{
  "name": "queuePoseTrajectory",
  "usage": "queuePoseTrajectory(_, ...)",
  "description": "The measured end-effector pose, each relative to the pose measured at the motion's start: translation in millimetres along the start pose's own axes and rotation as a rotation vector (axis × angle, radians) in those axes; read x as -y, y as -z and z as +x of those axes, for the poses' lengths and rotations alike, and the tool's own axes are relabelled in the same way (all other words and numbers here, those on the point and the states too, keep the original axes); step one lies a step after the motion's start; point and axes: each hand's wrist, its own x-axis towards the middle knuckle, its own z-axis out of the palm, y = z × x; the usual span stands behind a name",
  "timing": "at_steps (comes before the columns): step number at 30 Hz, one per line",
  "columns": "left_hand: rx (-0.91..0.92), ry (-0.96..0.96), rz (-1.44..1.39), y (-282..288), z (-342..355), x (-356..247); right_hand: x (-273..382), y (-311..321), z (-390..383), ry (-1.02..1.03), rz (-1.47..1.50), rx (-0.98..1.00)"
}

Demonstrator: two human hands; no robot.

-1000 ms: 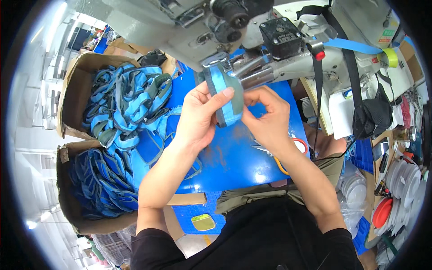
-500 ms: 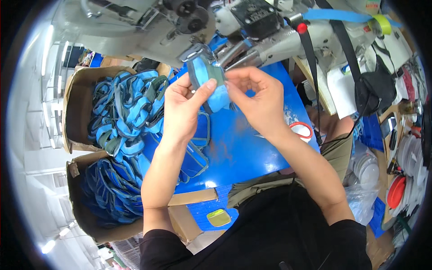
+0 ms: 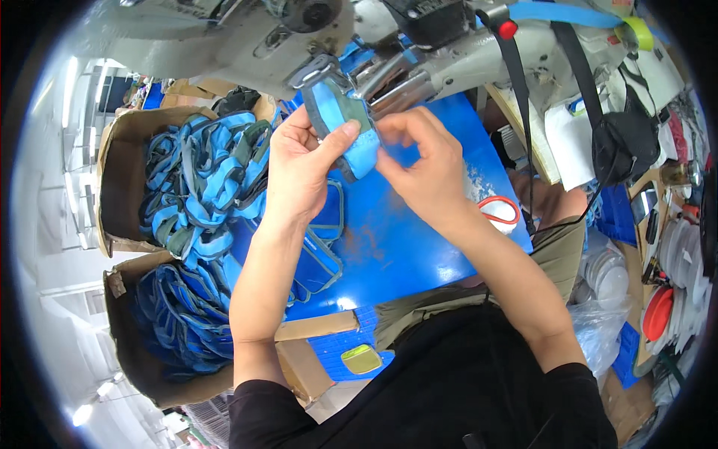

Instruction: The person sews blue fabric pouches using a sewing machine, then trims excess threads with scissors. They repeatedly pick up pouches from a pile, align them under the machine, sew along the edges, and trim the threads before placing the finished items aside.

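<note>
Over our blue bench (image 3: 407, 258), held up toward twelve o'clock
Our left grip (image 3: 303, 168) is pinched, our right grip (image 3: 424, 163) half-curled, its hold unclear; the pinch carries our striped fabric band (image 3: 330, 111), likely light and soft, best taken by its edges.

Sewing workshop: large grey machine (image 3: 217, 52), boxed fabric pieces (image 3: 217, 179).

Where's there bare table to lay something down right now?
The widest free patch of table lies between the flat blue pieces on the left and the right forearm. A smaller one lies beyond the right hand, below the machine. It's crowded at the left, with heaped straps in a box, and where the left hand holds a band.
</note>
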Motion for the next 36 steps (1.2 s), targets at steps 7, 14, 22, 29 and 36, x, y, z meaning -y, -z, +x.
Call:
queuePoseTrajectory(7,-0.002,-0.004,-0.050,-5,2,1,-12,-3,-3,-0.107,0.131,0.022)
queuePoseTrajectory(14,-0.050,0.074,-0.058,-9,4,-7,6,12,9,-0.439,0.441,0.156)
queuePoseTrajectory(22,-0.084,0.031,-0.093,-20,-10,-6,14,27,19,-0.445,0.394,0.261)
queuePoseTrajectory(29,-0.121,0.269,-0.442,-18,-19,-7,8,31,7,-0.418,0.403,0.280)
queuePoseTrajectory(36,-0.121,0.209,-0.322,-31,-20,-4,10,31,4,-0.462,0.477,0.276)
